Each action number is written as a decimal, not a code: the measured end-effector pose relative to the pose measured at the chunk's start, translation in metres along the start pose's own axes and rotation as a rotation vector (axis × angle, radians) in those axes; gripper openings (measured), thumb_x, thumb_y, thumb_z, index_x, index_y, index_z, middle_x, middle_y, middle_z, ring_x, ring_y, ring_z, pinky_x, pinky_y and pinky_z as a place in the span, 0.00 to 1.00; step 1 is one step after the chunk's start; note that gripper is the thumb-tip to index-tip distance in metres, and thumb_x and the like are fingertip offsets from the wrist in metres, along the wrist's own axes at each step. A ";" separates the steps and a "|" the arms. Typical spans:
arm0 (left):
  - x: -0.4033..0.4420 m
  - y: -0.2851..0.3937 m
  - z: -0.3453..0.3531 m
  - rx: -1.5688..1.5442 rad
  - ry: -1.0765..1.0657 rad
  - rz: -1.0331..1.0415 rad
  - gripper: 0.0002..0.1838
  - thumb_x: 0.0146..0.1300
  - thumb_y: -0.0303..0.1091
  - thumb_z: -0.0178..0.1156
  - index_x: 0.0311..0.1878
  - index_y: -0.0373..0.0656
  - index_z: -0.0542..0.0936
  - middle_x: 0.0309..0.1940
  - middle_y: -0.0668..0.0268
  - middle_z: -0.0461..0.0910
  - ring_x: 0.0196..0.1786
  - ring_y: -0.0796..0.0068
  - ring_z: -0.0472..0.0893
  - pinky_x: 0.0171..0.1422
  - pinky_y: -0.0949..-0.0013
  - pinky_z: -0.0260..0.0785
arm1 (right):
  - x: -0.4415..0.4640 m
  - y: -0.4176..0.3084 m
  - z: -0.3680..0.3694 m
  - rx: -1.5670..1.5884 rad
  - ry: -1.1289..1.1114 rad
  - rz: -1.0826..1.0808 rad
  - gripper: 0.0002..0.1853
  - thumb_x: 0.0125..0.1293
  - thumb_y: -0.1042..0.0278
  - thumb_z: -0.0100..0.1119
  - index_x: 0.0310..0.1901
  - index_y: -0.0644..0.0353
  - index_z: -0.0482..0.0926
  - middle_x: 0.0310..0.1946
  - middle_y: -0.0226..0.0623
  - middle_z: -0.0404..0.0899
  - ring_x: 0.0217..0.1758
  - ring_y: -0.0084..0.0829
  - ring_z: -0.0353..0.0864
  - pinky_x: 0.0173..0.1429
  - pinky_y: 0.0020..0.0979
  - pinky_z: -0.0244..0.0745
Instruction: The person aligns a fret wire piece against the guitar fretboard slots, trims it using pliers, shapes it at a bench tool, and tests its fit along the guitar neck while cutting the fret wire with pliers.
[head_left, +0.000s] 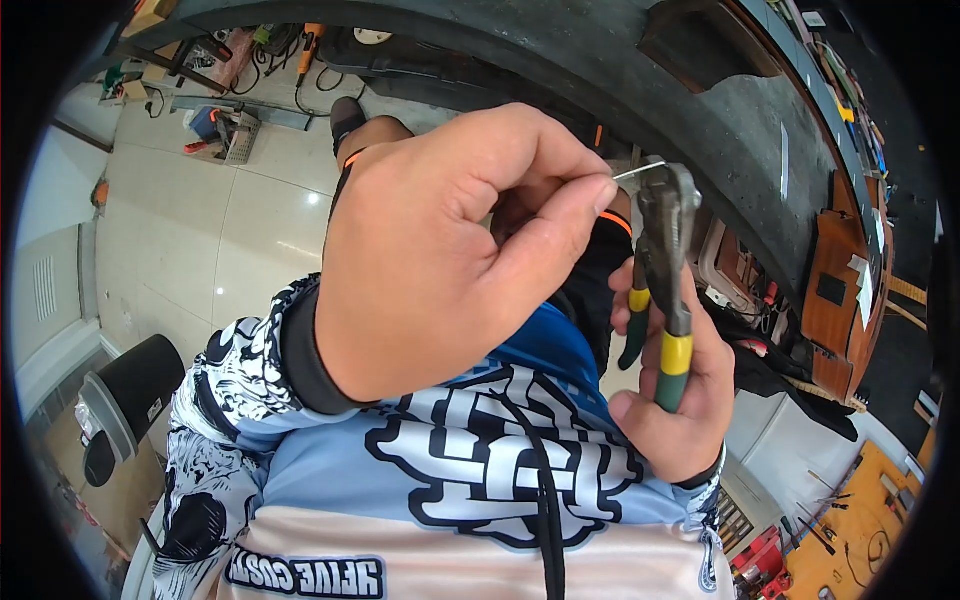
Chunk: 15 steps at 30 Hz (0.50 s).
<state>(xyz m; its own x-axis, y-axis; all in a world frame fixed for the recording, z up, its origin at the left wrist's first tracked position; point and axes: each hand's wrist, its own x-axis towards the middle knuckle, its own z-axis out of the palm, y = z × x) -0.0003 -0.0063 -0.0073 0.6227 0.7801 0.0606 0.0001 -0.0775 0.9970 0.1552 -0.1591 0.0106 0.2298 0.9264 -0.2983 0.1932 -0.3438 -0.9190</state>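
Large in the centre, my left hand [450, 240] pinches a thin metal wire [640, 171] between thumb and forefinger. The wire points right, to the jaws of a pair of pliers [668, 215]. Its far end lies at the jaws; whether they grip it I cannot tell. My right hand [690, 400] holds the pliers upright by their green and yellow handles, which are spread apart. The other fingers of my left hand are curled and partly hidden.
A dark workbench [540, 65] curves across the top and right. On the tiled floor [270, 230] stands a grey basket [240, 138] with tools. A black bin [140, 385] is at the left. Tools lie on a yellow-brown board [860, 510] at the lower right.
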 end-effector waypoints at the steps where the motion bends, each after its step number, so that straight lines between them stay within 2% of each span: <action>1: 0.000 0.001 0.000 0.051 0.014 -0.014 0.05 0.67 0.24 0.62 0.44 0.34 0.81 0.28 0.69 0.81 0.27 0.88 0.77 0.29 0.85 0.66 | -0.002 0.006 0.003 0.141 0.039 -0.016 0.51 0.41 0.74 0.62 0.73 0.72 0.57 0.61 0.45 0.71 0.56 0.30 0.71 0.64 0.29 0.62; 2: 0.000 0.001 0.000 0.101 0.026 -0.028 0.06 0.67 0.24 0.62 0.44 0.34 0.81 0.28 0.69 0.81 0.27 0.88 0.77 0.29 0.84 0.66 | -0.004 0.009 0.005 0.284 0.079 -0.030 0.50 0.44 0.68 0.68 0.73 0.69 0.60 0.60 0.45 0.72 0.54 0.30 0.72 0.61 0.31 0.65; 3: 0.000 0.001 0.000 0.102 0.026 -0.032 0.06 0.67 0.24 0.62 0.44 0.34 0.81 0.28 0.69 0.81 0.27 0.88 0.77 0.29 0.84 0.66 | -0.003 0.004 0.003 0.224 0.068 0.015 0.51 0.46 0.62 0.72 0.72 0.69 0.60 0.61 0.45 0.72 0.54 0.30 0.72 0.61 0.31 0.65; 5: 0.002 0.002 0.001 -0.007 0.108 0.001 0.06 0.67 0.24 0.62 0.44 0.33 0.80 0.28 0.69 0.81 0.27 0.88 0.77 0.28 0.84 0.67 | -0.001 0.002 0.004 0.208 0.079 0.026 0.51 0.47 0.62 0.72 0.72 0.69 0.60 0.61 0.45 0.72 0.54 0.30 0.72 0.61 0.31 0.65; 15: -0.001 0.003 0.000 -0.013 0.035 -0.007 0.05 0.67 0.25 0.62 0.44 0.34 0.81 0.26 0.70 0.80 0.26 0.89 0.76 0.27 0.85 0.64 | -0.005 0.007 0.001 0.142 0.006 -0.033 0.49 0.48 0.62 0.71 0.72 0.71 0.60 0.61 0.46 0.71 0.54 0.29 0.71 0.63 0.33 0.65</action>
<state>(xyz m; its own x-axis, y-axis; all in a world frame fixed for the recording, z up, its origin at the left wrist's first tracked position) -0.0005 -0.0072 -0.0042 0.5947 0.8021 0.0551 -0.0062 -0.0640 0.9979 0.1548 -0.1658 0.0050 0.2316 0.9358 -0.2658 0.0644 -0.2874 -0.9556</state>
